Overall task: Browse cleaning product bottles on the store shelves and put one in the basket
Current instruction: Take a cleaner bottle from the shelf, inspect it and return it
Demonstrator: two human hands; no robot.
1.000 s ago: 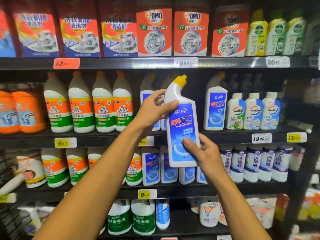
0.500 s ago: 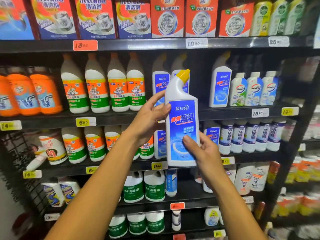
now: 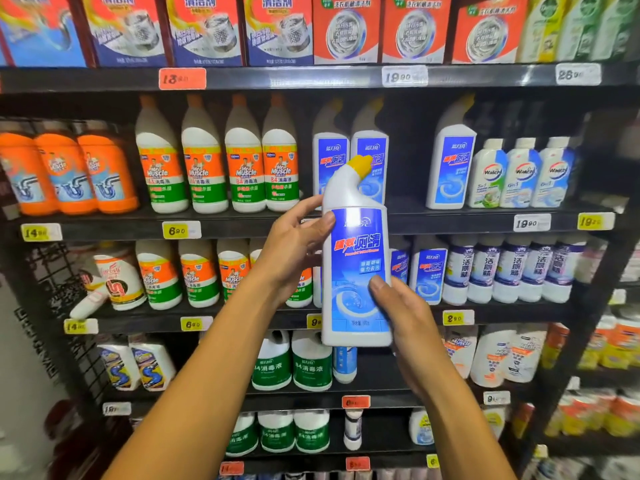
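This is a shop aisle for household cleaners. Dark shelves (image 3: 311, 79) run across the whole frame in tiers, each packed with rows of identical goods: boxes (image 3: 346, 29) along the top and white bottles (image 3: 242, 157) in the middle. Printed price tags (image 3: 181, 231) are clipped to every shelf edge.

"Mr Muscle" bottles (image 3: 244, 157), "Walch" bottles (image 3: 490, 174), "6.90" tag (image 3: 181, 230)
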